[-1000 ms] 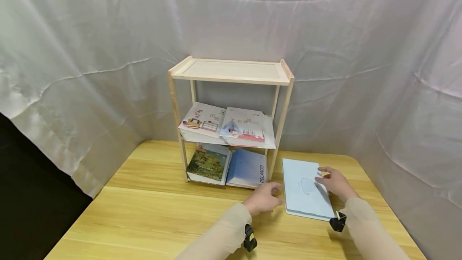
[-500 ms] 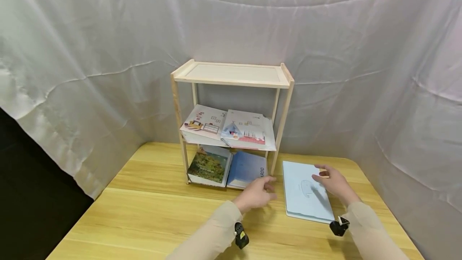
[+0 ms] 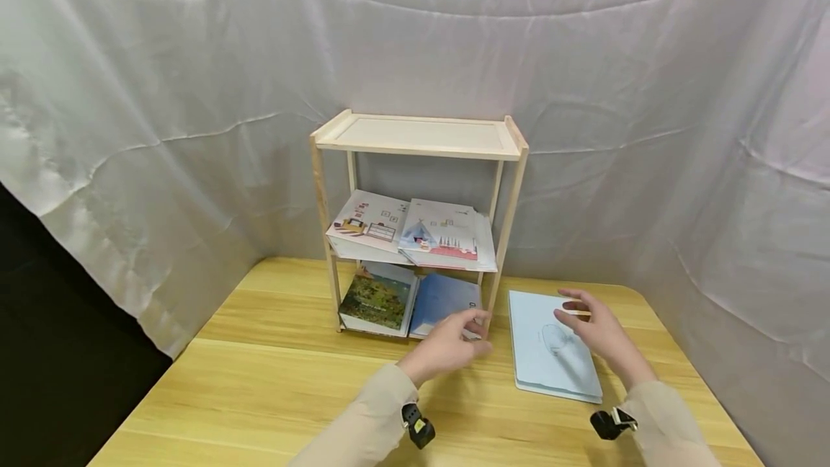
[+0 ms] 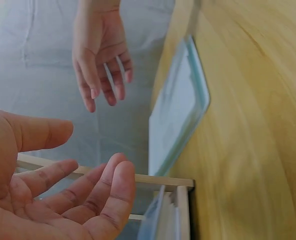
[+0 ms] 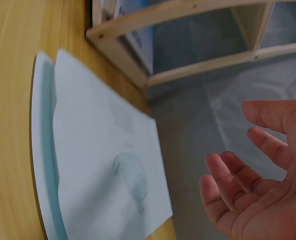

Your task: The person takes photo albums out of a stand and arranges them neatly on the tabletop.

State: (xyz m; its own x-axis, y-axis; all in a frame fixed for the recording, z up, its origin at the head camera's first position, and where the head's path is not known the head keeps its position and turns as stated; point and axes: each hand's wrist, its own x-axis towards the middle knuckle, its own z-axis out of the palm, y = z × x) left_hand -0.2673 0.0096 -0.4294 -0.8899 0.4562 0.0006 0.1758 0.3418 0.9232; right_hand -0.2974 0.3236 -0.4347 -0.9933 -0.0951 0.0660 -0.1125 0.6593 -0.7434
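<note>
Both hands, left (image 3: 446, 343) and right (image 3: 593, 330), hover with fingers spread, empty, flanking the flat pale-blue book (image 3: 551, 352) on the wooden surface (image 3: 259, 395).

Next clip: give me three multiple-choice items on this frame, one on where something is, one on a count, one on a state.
1. Where does the pale blue book lie?
A. on the top shelf
B. on the table, right of the wooden shelf unit
C. in the left hand

2. How many books lie on the middle shelf?
A. none
B. two
C. five

3. How is the right hand?
A. open, above the pale blue book
B. gripping a shelf post
C. pinching a pen

Key: 1 B, the book rests flat on the table beside the wooden shelf unit. 2 B, two illustrated covers sit side by side there. 3 A, its fingers are spread and hold nothing in the head and right wrist views; the left hand is open too, in front of the lowest shelf.
</note>
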